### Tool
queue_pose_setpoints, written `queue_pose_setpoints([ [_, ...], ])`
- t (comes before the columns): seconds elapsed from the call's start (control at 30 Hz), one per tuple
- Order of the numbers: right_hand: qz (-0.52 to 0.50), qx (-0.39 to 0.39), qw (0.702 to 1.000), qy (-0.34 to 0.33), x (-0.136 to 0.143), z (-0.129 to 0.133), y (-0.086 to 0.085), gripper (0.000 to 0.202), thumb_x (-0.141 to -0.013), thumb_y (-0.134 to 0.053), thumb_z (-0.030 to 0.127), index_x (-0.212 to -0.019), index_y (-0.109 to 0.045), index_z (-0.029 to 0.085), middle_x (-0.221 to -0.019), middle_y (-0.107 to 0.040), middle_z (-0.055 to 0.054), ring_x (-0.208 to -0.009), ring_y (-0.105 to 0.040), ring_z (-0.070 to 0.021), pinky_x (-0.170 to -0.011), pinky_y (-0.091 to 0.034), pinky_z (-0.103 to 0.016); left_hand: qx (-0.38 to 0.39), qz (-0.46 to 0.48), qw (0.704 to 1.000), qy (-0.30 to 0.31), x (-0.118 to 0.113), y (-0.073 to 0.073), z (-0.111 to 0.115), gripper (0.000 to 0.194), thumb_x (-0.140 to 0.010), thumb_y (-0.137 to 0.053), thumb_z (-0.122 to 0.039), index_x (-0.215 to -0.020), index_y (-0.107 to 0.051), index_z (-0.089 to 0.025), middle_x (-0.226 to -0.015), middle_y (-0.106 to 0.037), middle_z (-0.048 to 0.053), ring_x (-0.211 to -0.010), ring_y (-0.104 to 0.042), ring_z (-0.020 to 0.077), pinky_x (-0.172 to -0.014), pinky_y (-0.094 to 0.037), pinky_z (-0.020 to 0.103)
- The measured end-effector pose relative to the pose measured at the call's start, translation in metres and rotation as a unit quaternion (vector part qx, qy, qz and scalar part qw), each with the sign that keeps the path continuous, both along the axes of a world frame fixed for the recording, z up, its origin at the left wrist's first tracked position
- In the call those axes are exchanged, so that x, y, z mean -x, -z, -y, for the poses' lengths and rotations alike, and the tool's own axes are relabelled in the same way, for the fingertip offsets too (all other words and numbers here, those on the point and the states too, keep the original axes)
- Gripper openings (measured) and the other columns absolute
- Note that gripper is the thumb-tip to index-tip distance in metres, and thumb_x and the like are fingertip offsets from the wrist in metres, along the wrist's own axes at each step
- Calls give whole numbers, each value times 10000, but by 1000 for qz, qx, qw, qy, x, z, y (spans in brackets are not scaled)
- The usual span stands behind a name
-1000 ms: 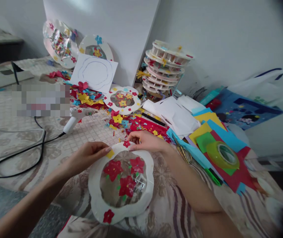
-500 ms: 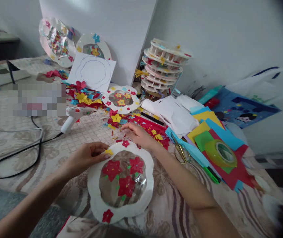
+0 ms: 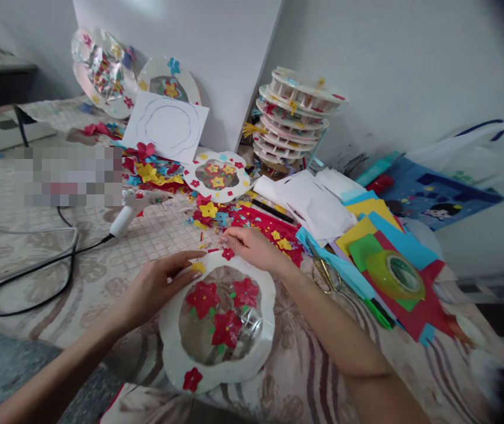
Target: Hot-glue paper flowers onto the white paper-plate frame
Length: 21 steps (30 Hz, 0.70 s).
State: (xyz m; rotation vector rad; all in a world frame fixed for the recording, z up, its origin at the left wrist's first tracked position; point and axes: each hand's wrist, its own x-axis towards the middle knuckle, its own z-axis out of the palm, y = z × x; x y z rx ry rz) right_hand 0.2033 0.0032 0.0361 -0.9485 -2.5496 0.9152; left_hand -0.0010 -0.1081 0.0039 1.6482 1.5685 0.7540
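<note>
A white scalloped frame (image 3: 175, 353) lies in front of me, with a clear window holding three red paper flowers (image 3: 226, 328) and green leaves. My left hand (image 3: 159, 288) grips its upper left rim, the thumb beside a small yellow paper piece (image 3: 198, 267). At the top rim my right hand (image 3: 254, 248) has its fingers curled together, just above a small red flower (image 3: 228, 254) on the frame. What those fingers hold, if anything, is too small to make out. Another small red flower (image 3: 192, 379) sits on the bottom rim.
A white glue gun (image 3: 122, 221) with a black cord stands left. Paper scraps and flowers (image 3: 208, 209) lie behind the frame. Scissors (image 3: 326, 275), tape (image 3: 400, 275) and coloured paper (image 3: 411, 238) are at right. Finished round pieces (image 3: 294, 118) are stacked behind.
My right hand has drawn back toward the frame's top rim, its fingers curling in closer. My left hand stays on the upper left rim. The view has shifted slightly.
</note>
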Motion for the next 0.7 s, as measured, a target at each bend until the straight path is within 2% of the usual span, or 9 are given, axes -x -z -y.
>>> queue_pose_setpoints([
  [0.13,1,39,999,16,-4,-3,-3,323,-953,-382,381,-793,-560,163,-640,-539,14,-582,-466,-105,-553,-293,-219,14,23,999,-17,0,4,-2,378,-813,-530,-441,-1146,-629,-293,-1108,-696,8,-933,-654,212,-783,-526,319],
  [0.27,-52,80,995,14,-10,-8,-4,378,-963,-331,443,-907,-576,160,-820,-656,-41,-701,-582,-126,-639,-404,-238,16,9,1000,-14,2,10,-4,394,-816,-525,-451,-1179,-606,-322,-1189,-654,-5,-1012,-636,237,-837,-519,360],
  [0.37,-71,37,996,36,-11,-10,-6,426,-956,-319,483,-1002,-598,165,-1021,-660,-85,-934,-605,-164,-811,-441,-290,13,13,1000,-7,3,14,-4,412,-827,-508,-455,-1209,-583,-319,-1185,-657,1,-1009,-637,236,-856,-513,375],
  [0.47,-110,-8,992,65,-12,-7,-13,525,-914,-344,560,-1199,-550,169,-1341,-495,-126,-1255,-437,-199,-1006,-358,-339,17,19,1000,-8,4,17,-4,426,-831,-500,-449,-1225,-573,-304,-1144,-680,8,-949,-653,230,-830,-523,378],
  [0.5,-121,13,992,38,-13,-4,-17,577,-907,-315,586,-1259,-515,174,-1380,-458,-128,-1289,-405,-198,-1021,-350,-339,18,22,1000,-9,4,18,-4,430,-830,-501,-445,-1226,-574,-294,-1126,-688,13,-931,-655,229,-816,-526,375],
  [0.57,-112,120,982,-90,-16,2,-26,653,-909,-189,611,-1345,-445,199,-1347,-503,-121,-1246,-467,-183,-979,-401,-327,16,33,999,-9,4,19,-5,437,-826,-506,-438,-1221,-580,-266,-1072,-707,27,-897,-655,223,-790,-529,365],
  [0.63,-65,223,947,-224,-18,7,-33,702,-898,-86,622,-1376,-418,230,-1286,-565,-107,-1194,-525,-183,-946,-435,-333,16,47,999,-7,5,20,-5,451,-821,-513,-436,-1223,-574,-239,-980,-721,36,-834,-653,208,-746,-531,345],
  [0.67,-62,227,946,-222,-18,9,-34,693,-894,-115,634,-1373,-425,241,-1300,-557,-97,-1214,-510,-189,-963,-425,-338,18,57,998,-5,5,20,-5,465,-821,-514,-437,-1235,-558,-231,-932,-721,35,-798,-649,198,-716,-530,333],
  [0.7,-73,207,959,-180,-18,10,-34,681,-889,-163,646,-1374,-425,246,-1343,-521,-89,-1260,-465,-200,-1003,-396,-354,21,67,998,-5,4,21,-5,480,-821,-513,-437,-1251,-538,-227,-893,-716,31,-767,-644,189,-686,-528,321],
])
